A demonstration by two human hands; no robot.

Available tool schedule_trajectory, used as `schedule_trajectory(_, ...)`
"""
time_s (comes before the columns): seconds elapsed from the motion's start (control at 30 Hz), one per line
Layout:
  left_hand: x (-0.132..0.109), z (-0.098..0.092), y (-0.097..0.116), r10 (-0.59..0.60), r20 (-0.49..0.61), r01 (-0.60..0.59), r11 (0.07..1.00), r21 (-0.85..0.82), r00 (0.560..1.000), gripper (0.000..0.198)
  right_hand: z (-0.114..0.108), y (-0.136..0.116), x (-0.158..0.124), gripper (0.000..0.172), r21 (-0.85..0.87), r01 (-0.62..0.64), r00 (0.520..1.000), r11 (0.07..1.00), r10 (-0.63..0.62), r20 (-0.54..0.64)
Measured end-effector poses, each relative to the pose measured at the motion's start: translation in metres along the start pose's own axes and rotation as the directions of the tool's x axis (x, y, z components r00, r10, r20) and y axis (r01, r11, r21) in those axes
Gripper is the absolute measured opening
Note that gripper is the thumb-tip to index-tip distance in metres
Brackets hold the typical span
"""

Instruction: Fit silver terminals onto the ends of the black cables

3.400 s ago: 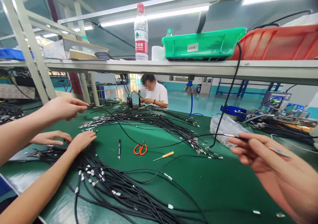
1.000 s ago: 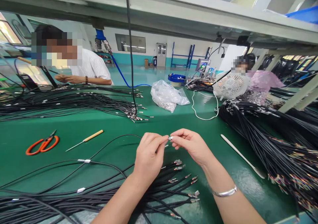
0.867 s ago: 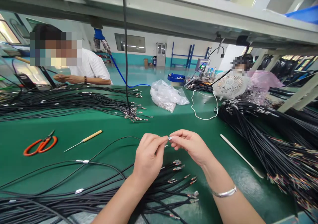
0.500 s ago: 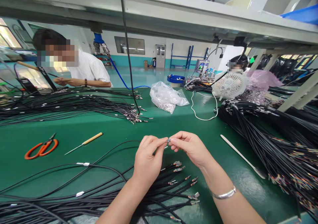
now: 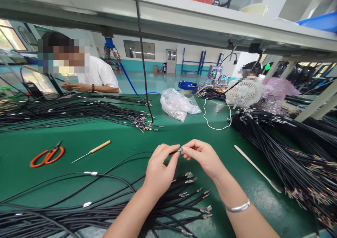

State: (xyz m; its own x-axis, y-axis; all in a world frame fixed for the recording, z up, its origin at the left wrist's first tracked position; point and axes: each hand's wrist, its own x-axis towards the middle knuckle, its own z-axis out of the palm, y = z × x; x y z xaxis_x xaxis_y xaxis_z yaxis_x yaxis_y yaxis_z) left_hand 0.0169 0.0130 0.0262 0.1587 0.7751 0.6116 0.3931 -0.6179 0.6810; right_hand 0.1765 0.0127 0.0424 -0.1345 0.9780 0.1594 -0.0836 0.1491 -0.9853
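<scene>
I'm seeing both hands meeting above the green table mat [image 5: 126, 139]. The left hand [image 5: 160, 169] is pinching the end of a thin black cable [image 5: 173, 152] between thumb and forefinger. The right hand [image 5: 204, 159] is pinching the small silver metal terminal [image 5: 180, 149] at that cable's tip. The fingertips are almost touching and the terminal is sitting right between them, held clear of the mat. I can't tell whether the terminal is fully seated on the cable.

A silver bracelet [image 5: 237, 206] is sitting on the right wrist. Just below the grip, a loose bundle of black cables with metal ends [image 5: 189, 195] is lying on the mat under both wrists. Right of the grip, a flat white strip tool [image 5: 258, 169] is lying near the right hand, and past it there's a big heap of black cables [image 5: 289, 143].

Left of the grip and well apart are a wooden-handled pick [image 5: 92, 151] and orange-handled scissors [image 5: 47, 156]. Beyond the grip are another spread of black cables with metal ends [image 5: 79, 109], a clear plastic bag of small metal parts [image 5: 179, 106] and a small white fan [image 5: 243, 93]. A black cable [image 5: 143, 55] is hanging down from the shelf. Far side left, a co-worker in a white shirt [image 5: 98, 74] is working with their own hands.
</scene>
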Motion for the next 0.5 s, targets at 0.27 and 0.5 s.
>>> schedule_trajectory(0.27,0.0029,-0.0001,-0.0001,-0.077,0.002,0.077,0.994,-0.074,0.997,0.01,-0.0013,0.0018,-0.0003,0.019,-0.05,0.016,1.0,0.999,-0.015,0.015)
schedule_trajectory(0.5,0.0028,0.0003,0.0006,-0.128,-0.024,0.124,0.986,-0.108,0.992,0.008,0.0006,0.0022,0.0002,0.021,-0.017,-0.023,1.0,1.0,0.023,0.01)
